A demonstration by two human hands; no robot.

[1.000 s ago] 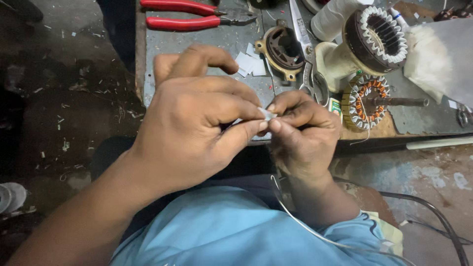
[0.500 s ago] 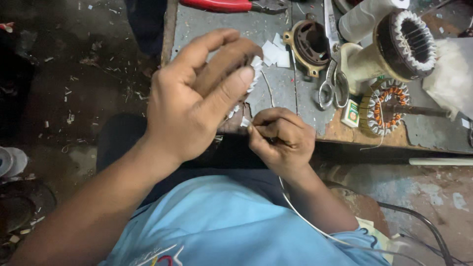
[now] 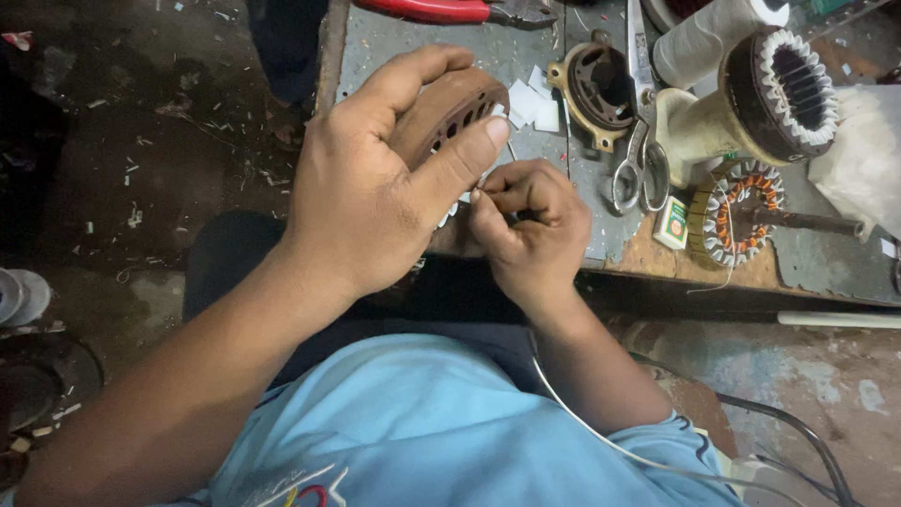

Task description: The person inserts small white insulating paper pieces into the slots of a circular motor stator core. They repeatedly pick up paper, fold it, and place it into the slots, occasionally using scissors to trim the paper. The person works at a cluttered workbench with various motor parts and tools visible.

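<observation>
Since half a second earlier, the left hand (image 3: 375, 197) had lifted and turned the brown motor core (image 3: 446, 108) so that its slotted rim faced the camera more fully, while the right hand (image 3: 530, 230) had stayed tucked just under it. That left hand was closed round the core, thumb laid across the near face and the other fingers (image 3: 404, 80) curled over the far edge, so the piece sat held above the near edge of the desk (image 3: 394, 47). Its flat face tilted toward the right hand, with its round axis running roughly from near-left to far-right. The right hand lay directly to the right of and a little nearer than the core, touching its lower rim; its fingers were pinched tight together at the tips, apparently on a thin wire or a slip of white paper, though what exactly they gripped was too small to tell. A white cord (image 3: 601, 432) trailed from below that wrist down across the blue shirt (image 3: 422, 432). Farther right on the desk lay scissors (image 3: 638, 169), a wound stator (image 3: 741, 211) and a cream motor housing (image 3: 751, 103); red pliers (image 3: 441, 9) lay at the far edge.
</observation>
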